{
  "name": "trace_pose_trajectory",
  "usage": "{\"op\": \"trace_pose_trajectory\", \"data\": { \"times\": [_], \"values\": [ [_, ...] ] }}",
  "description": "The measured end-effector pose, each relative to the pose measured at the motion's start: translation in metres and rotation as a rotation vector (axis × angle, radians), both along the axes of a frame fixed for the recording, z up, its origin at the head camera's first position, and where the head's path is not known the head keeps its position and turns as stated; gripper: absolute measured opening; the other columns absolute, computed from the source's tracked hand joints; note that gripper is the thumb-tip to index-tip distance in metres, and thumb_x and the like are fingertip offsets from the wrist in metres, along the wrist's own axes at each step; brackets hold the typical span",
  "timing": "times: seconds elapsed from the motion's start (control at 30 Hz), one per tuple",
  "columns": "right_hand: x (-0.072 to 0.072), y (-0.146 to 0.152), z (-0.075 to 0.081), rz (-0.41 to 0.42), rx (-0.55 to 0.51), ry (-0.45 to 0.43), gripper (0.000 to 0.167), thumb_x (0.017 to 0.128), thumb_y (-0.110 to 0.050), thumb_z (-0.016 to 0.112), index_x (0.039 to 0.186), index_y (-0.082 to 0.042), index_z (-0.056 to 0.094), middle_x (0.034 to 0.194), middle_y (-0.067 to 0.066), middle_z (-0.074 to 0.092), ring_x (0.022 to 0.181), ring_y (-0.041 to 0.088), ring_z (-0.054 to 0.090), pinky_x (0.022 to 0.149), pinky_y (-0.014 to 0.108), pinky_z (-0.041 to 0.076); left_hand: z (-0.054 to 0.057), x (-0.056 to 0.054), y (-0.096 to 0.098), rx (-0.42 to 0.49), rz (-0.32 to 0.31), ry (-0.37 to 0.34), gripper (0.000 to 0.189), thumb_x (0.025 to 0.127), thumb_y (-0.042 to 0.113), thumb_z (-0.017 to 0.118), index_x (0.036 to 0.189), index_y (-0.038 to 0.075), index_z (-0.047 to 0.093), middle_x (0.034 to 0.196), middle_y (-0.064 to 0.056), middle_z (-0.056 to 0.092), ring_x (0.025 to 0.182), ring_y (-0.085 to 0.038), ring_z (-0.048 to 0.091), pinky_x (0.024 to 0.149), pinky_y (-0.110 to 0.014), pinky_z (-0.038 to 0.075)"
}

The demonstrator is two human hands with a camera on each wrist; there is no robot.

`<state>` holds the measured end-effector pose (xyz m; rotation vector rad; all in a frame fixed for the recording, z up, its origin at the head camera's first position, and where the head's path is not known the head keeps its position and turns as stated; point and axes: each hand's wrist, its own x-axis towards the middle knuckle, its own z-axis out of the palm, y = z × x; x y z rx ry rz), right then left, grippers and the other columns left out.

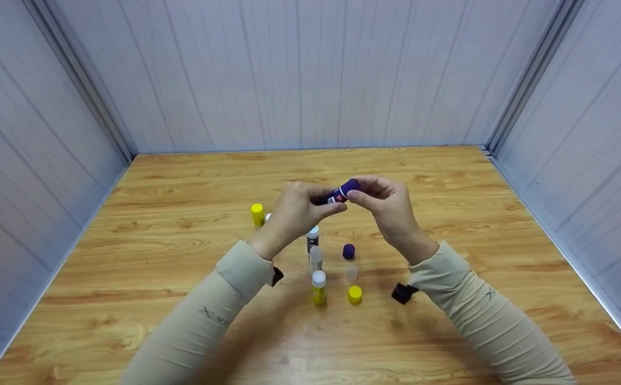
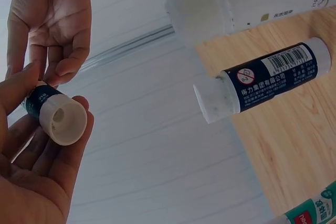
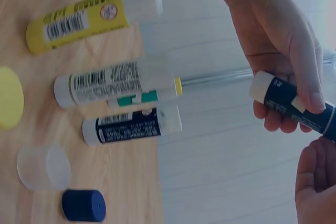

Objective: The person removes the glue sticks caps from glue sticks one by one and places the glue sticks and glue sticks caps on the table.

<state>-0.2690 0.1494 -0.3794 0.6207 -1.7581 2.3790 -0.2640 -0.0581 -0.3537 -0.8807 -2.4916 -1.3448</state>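
Above the table, my left hand (image 1: 292,214) grips the body of a dark blue glue stick (image 1: 335,199). Its white base (image 2: 63,120) points toward the camera in the left wrist view. With thumb and fingers, my right hand (image 1: 396,214) pinches the purple-blue cap (image 1: 350,186) on the other end. In the right wrist view the tube (image 3: 286,100) lies tilted between both hands, the cap end being cut off by the frame edge.
Uncapped glue sticks stand in a row: yellow (image 1: 319,295), white (image 1: 316,259) and navy (image 1: 312,243). Right of them sit a blue cap (image 1: 348,251), a translucent cap (image 1: 351,273) and a yellow cap (image 1: 355,294). A yellow-topped stick (image 1: 257,214) stands behind my left wrist.
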Motion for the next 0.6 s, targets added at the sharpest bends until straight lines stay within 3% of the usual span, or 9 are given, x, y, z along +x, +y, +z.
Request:
{"op": "trace_pose_trajectory", "data": {
  "times": [0.23, 0.43, 0.6],
  "values": [
    [0.0009, -0.0062, -0.0032, -0.009, -0.115, -0.014, 0.015, 0.095, 0.003, 0.081, 0.101, -0.010, 0.083, 0.093, 0.005, 0.080, 0.086, 0.014, 0.074, 0.086, 0.026, 0.062, 0.0012, -0.0010, 0.0019, -0.019, -0.002, 0.031, 0.025, 0.100, 0.021, 0.082, 0.116, 0.002, 0.084, 0.101, -0.012, 0.084, 0.077, -0.013, 0.075, 0.071, -0.027, 0.064],
    [0.0013, -0.0087, -0.0037, -0.017, -0.117, -0.025, 0.027, 0.099, 0.012, 0.069, 0.098, -0.011, 0.083, 0.090, 0.002, 0.080, 0.084, 0.013, 0.074, 0.085, 0.025, 0.062, 0.0008, -0.0011, 0.0003, -0.044, -0.020, 0.053, 0.025, 0.102, 0.020, 0.080, 0.118, 0.001, 0.083, 0.099, -0.013, 0.084, 0.072, -0.011, 0.068, 0.066, -0.021, 0.057],
    [0.0004, -0.0082, -0.0042, -0.017, -0.104, -0.030, 0.029, 0.099, 0.013, 0.066, 0.099, -0.010, 0.083, 0.091, 0.003, 0.080, 0.085, 0.013, 0.075, 0.086, 0.026, 0.063, 0.0012, -0.0015, -0.0011, -0.043, -0.033, 0.035, 0.024, 0.102, 0.018, 0.079, 0.119, 0.002, 0.083, 0.101, -0.013, 0.084, 0.071, -0.011, 0.066, 0.065, -0.019, 0.055]
  ]
}}
